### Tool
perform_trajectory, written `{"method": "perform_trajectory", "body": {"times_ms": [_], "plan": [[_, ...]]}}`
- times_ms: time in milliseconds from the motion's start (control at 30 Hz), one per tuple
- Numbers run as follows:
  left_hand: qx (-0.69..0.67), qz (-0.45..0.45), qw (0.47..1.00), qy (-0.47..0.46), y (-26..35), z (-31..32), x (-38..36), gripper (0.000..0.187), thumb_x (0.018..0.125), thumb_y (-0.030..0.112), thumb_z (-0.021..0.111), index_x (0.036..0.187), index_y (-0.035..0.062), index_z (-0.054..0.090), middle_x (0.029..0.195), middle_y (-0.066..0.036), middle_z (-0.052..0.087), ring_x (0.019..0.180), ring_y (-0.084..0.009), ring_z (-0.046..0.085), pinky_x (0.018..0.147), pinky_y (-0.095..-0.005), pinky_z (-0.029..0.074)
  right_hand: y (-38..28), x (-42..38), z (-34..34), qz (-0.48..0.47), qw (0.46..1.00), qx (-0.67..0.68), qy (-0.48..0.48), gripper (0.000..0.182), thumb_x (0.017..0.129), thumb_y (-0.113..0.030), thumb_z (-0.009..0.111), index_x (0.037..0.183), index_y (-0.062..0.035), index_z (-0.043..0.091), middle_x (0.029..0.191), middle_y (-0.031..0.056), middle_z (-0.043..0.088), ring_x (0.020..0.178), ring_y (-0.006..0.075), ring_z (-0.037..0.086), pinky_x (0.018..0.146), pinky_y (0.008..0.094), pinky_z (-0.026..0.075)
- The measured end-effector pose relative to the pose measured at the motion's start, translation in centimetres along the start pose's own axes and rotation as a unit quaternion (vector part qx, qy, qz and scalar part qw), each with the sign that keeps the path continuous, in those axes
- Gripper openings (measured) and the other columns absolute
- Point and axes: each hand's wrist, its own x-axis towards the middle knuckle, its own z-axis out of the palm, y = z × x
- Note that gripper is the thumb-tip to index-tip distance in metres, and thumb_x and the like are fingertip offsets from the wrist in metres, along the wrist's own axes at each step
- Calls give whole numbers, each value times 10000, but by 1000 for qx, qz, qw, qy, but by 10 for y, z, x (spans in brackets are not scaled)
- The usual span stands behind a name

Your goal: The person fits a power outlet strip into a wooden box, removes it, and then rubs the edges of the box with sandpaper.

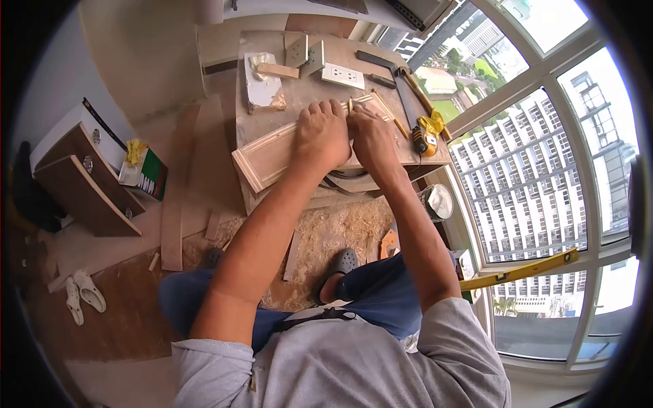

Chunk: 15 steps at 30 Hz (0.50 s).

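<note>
A long wooden panel (275,153) with raised moulding along its edges lies slantwise across the worktable. My left hand (323,132) is closed and rests over the middle of this panel, its fingertips hidden behind the knuckles. Right beside it, my right hand (373,136) is also closed, fingers bent down at the panel. A small yellowish piece (350,107) shows between the two hands, too little of it visible to name. Close to the right hand, a pencil (400,128) lies by the panel's end, and a yellow-black tape measure (425,141) sits near the table's right edge.
On the worktable (239,88) are outlet plates (342,75), a white block (264,88) with a wood strip, a steel square (401,88) and a hammer (418,95). A bucket (437,202) and a spirit level (520,270) stand right, by the windows. Shavings (333,224) cover the floor.
</note>
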Motion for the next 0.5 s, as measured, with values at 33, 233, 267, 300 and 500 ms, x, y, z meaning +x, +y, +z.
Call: {"method": "perform_trajectory", "body": {"times_ms": [33,233,267,300,500], "plan": [[-2,-2,1000,0,-3,2,3,575,862,196,617,1360,-69,504,1309,-227,623,1217,-336,586,1072,-417,436,8,7,1,-1,1000,-1,-3,249,897,-48,506,991,-56,736,1057,232,693,1191,337,655,979,514,487],[-47,-12,998,-38,-2,-1,1,687,847,178,633,1454,-69,429,1361,-234,572,1282,-364,536,1131,-441,393,38,33,7,89,993,-70,17,218,920,-72,528,880,-16,735,814,248,695,778,425,709,724,510,558],[-50,-15,998,-34,-2,2,3,687,847,178,633,1454,-69,429,1361,-234,572,1282,-364,536,1131,-441,393,17,26,4,135,985,-88,-59,227,935,-82,526,886,-19,738,886,250,713,859,417,709,768,507,554],[-45,-15,999,-21,-1,5,5,688,846,179,636,1454,-69,428,1365,-234,571,1282,-362,535,1131,-438,393,5,13,12,17,999,-48,3,223,947,-87,516,922,-21,727,911,249,708,963,407,698,818,497,554],[-38,-10,999,-26,0,-1,-4,660,846,186,644,1421,-69,444,1352,-239,575,1266,-359,542,1120,-434,401,54,46,-4,135,984,-105,-51,242,975,-130,537,1032,-15,742,948,269,709,848,461,703,820,527,542]]}}
